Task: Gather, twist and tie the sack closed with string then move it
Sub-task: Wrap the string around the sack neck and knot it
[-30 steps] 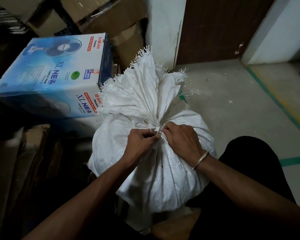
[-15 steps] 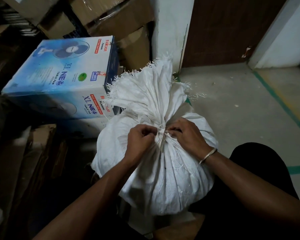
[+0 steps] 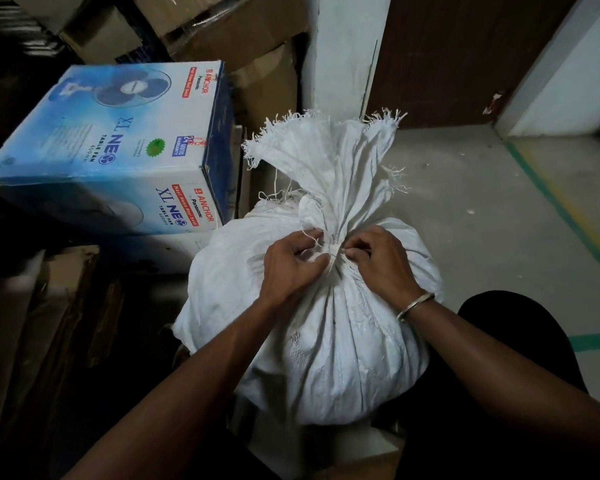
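Sack's frayed mouth has swung rightward; left hand and right hand both pinch string at its neck.

both forearms are bare. the right one wears a thin silver bangle. the trousers are black.

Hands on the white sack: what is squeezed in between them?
In the head view, the gathered neck of the white sack lies between the left hand and right hand; both pinch thin string there.
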Available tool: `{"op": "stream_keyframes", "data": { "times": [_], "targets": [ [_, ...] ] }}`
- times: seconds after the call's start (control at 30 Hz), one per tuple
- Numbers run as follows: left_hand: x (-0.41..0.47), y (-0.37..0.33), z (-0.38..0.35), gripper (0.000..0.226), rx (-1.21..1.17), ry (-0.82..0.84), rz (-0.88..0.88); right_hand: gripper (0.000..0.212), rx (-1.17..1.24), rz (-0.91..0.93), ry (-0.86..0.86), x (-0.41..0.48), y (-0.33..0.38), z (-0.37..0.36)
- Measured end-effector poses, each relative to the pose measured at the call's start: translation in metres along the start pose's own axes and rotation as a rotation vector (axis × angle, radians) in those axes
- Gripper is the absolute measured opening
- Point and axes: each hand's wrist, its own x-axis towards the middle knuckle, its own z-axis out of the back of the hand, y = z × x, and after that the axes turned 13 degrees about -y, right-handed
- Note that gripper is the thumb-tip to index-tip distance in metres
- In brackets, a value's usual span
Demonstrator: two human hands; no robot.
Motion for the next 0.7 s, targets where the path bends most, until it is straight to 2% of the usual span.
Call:
{"op": "stream_keyframes", "data": {
  "times": [0.13, 0.27, 0.47, 0.53, 0.7],
  "targets": [
    [0.005, 0.006, -0.005, 0.043, 0.015, 0.010, -0.007, 0.007, 0.011, -0.042, 0.046, 0.002, 0.000, -0.005],
    [0.005, 0.011, -0.007, 0.029, -0.054, 0.060, 0.074, 0.004, 0.060, -0.114, 0.034, -0.004, 0.004, -0.013],
    [0.010, 0.011, 0.003, 0.035, -0.154, 0.117, 0.172, 0.004, 0.103, -0.204, 0.015, -0.018, 0.005, -0.013],
    [0.017, 0.014, 0.006, 0.028, -0.178, 0.151, 0.242, 0.004, 0.141, -0.249, -0.011, -0.025, 0.002, -0.012],
    [0.016, 0.017, 0.005, 0.025, -0.217, 0.144, 0.320, 0.015, 0.214, -0.345, 0.016, -0.030, -0.002, -0.019]
  ]
}}
